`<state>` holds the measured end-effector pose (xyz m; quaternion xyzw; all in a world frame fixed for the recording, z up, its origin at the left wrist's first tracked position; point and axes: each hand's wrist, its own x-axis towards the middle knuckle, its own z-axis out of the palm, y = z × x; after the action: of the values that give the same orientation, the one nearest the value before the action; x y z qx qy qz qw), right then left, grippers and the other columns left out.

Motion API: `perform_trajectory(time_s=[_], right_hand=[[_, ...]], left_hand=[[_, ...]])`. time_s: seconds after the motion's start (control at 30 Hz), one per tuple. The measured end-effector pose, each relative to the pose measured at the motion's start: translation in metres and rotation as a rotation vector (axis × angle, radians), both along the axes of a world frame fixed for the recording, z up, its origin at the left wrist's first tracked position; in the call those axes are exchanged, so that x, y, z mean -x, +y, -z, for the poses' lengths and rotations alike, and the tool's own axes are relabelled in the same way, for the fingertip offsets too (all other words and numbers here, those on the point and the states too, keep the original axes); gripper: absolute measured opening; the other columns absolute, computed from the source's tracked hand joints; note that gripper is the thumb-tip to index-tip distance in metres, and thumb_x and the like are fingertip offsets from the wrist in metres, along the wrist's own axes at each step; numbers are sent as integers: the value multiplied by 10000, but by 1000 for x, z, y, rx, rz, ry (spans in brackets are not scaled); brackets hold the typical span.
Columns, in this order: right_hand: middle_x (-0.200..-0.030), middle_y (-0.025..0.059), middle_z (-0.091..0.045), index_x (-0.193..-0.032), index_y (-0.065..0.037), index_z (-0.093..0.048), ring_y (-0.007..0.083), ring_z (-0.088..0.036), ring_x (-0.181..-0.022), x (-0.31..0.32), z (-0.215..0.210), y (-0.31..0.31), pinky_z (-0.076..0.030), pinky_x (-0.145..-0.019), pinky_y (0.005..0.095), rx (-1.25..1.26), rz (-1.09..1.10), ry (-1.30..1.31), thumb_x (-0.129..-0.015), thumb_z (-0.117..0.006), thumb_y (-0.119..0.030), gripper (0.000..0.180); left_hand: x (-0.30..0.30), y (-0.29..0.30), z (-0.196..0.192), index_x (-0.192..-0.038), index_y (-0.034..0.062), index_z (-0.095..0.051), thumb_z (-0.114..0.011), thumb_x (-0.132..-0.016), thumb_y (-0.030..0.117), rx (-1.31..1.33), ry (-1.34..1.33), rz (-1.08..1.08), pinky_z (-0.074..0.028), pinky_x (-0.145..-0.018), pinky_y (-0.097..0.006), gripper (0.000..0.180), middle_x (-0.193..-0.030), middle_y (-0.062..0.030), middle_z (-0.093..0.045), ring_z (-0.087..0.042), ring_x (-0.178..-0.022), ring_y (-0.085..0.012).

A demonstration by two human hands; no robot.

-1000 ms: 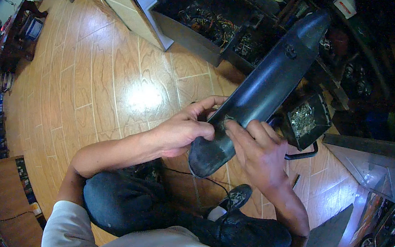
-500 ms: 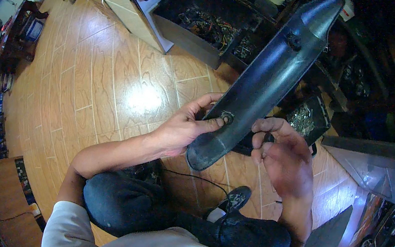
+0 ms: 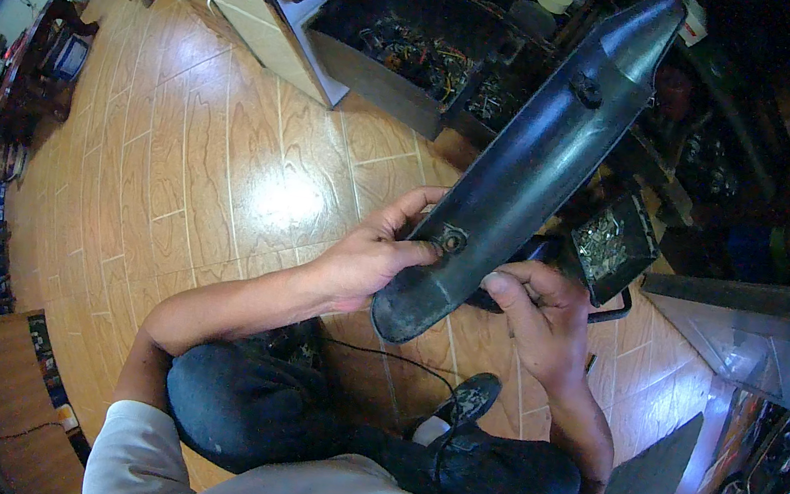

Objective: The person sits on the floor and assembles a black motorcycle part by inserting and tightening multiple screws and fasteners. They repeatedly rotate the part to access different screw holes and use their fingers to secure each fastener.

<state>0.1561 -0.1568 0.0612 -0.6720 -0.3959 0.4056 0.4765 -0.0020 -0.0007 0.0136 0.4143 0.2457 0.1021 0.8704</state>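
A long, curved black muffler heat shield (image 3: 538,166) slants up and away to the right in front of me. My left hand (image 3: 376,250) is closed on the left edge of its lower end. The left thumb lies on the face, just beside a round mounting hole (image 3: 451,242); a second mounting hole (image 3: 586,91) shows near the far end. My right hand (image 3: 546,319) is by the lower right edge with fingers curled and thumb bent in. What those fingers hold, if anything, is hidden.
Beyond the shield stands a dark bin (image 3: 388,79) of loose metal parts. A smaller black tray (image 3: 608,242) of shiny hardware lies to the right. A cable (image 3: 400,357) runs over the tiled floor (image 3: 219,131) by my shoe (image 3: 473,397). A grey metal piece (image 3: 739,316) juts in at right.
My left thumb has shifted off the lower mounting hole, which now shows. My right hand has come slightly left and lower, nearer the shield's edge. The shield has hardly moved.
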Motion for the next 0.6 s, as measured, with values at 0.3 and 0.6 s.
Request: perform_trajectory(time_s=[0.3, 0.6], right_hand=[[-881, 124, -721, -1186, -44, -613, 236, -715, -786, 11, 7, 1, -553, -706, 364, 41, 59, -89, -985, -639, -159, 233], [-1019, 114, -709, -1108, -77, -654, 292, -717, -896, 13, 21, 4, -563, -762, 397, -100, -30, -348, -935, -696, -113, 181]], left_hand=[[1, -3, 2, -1450, 73, -446, -563, -887, -77, -81, 6, 10, -486, -947, -289, 595, -1225, -86, -623, -604, -1090, -153], [2, -3, 2, -1472, 91, -432, -578, -892, -66, -180, -55, 41, -472, -923, -271, 619, -1215, -69, -612, -594, -1073, -129]])
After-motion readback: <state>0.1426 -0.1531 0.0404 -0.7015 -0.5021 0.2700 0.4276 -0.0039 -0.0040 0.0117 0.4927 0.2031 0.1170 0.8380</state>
